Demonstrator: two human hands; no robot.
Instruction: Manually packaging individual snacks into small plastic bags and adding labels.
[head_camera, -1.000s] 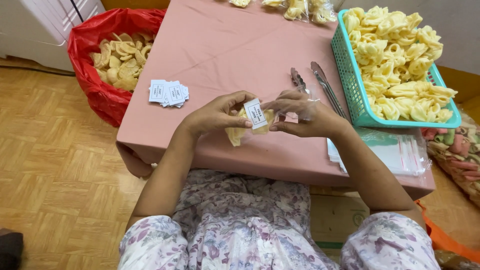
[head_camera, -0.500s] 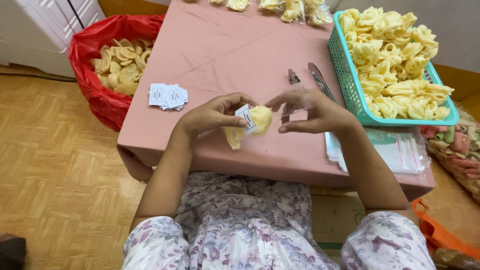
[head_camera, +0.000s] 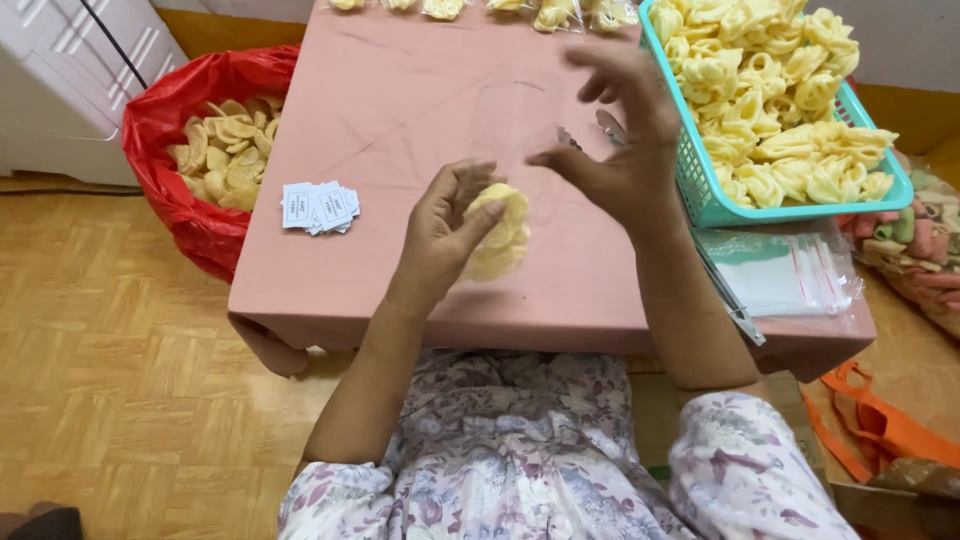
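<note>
Table (head_camera: 400, 110) middle and left: open to my hands. Right edge blocked: teal basket (head_camera: 700, 190). Labels (head_camera: 320, 208) near left edge.

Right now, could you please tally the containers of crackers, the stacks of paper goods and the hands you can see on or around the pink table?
Cracker containers: 2, teal basket and red bag
Paper or plastic stacks: 2, white labels and clear bags
Hands: 2, left hand holding yellow crackers, right hand raised
Total: 6
</note>
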